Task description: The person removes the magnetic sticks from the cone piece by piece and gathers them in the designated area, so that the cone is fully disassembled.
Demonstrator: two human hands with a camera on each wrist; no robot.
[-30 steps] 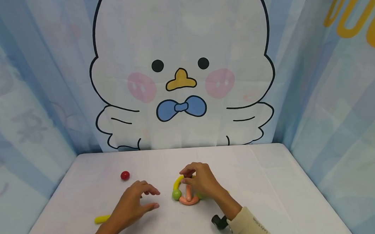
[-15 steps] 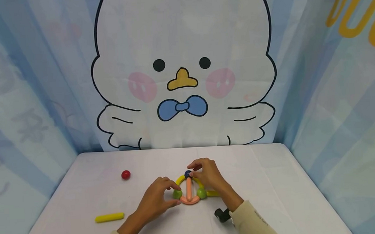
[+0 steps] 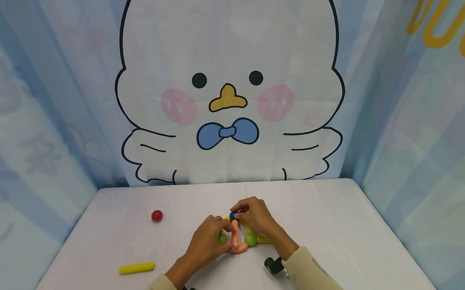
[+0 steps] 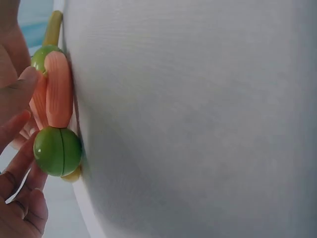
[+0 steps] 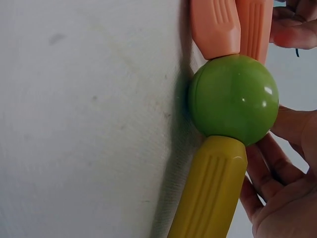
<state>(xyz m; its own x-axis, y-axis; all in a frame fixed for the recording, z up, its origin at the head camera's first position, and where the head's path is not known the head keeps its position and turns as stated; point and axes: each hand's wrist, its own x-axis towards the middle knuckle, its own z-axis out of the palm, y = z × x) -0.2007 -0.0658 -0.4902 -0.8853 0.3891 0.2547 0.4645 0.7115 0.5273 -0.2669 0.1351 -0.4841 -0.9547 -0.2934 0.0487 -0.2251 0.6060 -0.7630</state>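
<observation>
A ring of toy building pieces lies on the white table. It has a blue ball (image 3: 233,215) at the far side, a left green ball (image 3: 222,238), a right green ball (image 3: 250,239), yellow curved sticks and an orange curved stick (image 3: 241,248). A straight orange stick (image 3: 235,232) runs across its middle. My left hand (image 3: 209,238) pinches the straight orange stick between thumb and forefinger, over the left green ball. My right hand (image 3: 257,216) holds the blue ball with thumb and fingertips. In the right wrist view, a yellow stick (image 5: 210,188) meets the right green ball.
Away to the left lie a loose yellow stick (image 3: 137,268) and, farther back, a red ball (image 3: 157,216). A cloth backdrop with a cartoon chick stands behind the table (image 3: 320,232). Black wrist devices sit by both sleeves.
My left hand has moved right from beside the ring, past the left green ball, to the straight orange stick. My right hand has stayed at the blue ball.
</observation>
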